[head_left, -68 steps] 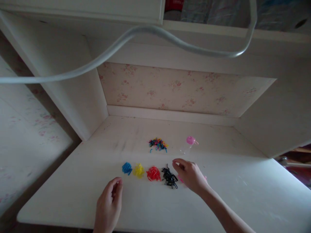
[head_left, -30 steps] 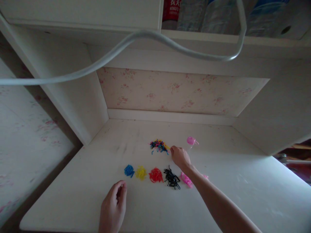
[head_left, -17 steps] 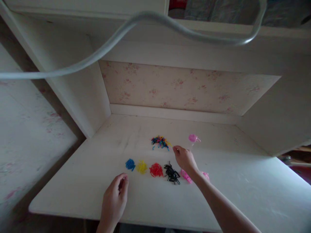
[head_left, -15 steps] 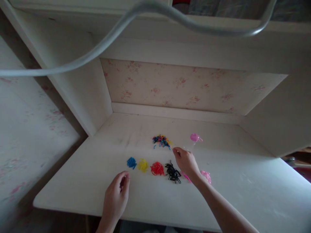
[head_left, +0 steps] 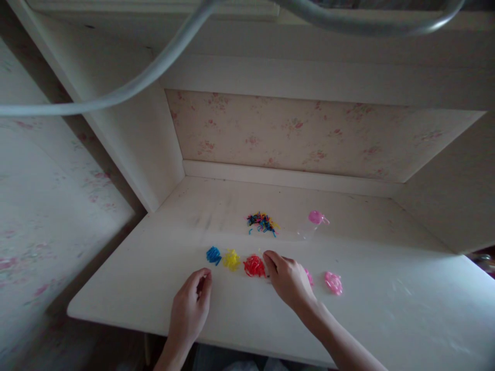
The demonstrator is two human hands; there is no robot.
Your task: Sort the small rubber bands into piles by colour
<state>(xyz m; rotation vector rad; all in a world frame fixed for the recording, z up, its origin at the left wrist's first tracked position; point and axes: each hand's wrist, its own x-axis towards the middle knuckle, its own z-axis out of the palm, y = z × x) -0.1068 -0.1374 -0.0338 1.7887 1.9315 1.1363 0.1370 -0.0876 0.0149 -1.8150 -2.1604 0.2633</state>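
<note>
Small rubber bands lie in colour piles along the desk: blue (head_left: 213, 255), yellow (head_left: 231, 260), red (head_left: 254, 266), dark pink (head_left: 309, 277) and light pink (head_left: 333, 283). Behind them is a mixed multicoloured pile of bands (head_left: 262, 222). My right hand (head_left: 289, 281) is pinched closed beside the red pile and hides the black pile almost wholly. Whatever its fingertips hold is too small to make out. My left hand (head_left: 190, 304) rests near the front edge, below the blue pile, with fingers curled closed; its contents, if any, are hidden.
A clear container with a pink lid (head_left: 317, 217) lies at the back right of the white desk (head_left: 371, 319). Side panels and a flower-patterned back wall (head_left: 286, 134) enclose the desk. A pale cable (head_left: 154, 67) crosses the upper view, close to the camera.
My right hand has moved from beside the mixed pile down and left to the black and red piles, covering the black one. My left hand stays curled in place. The view has shifted slightly.
</note>
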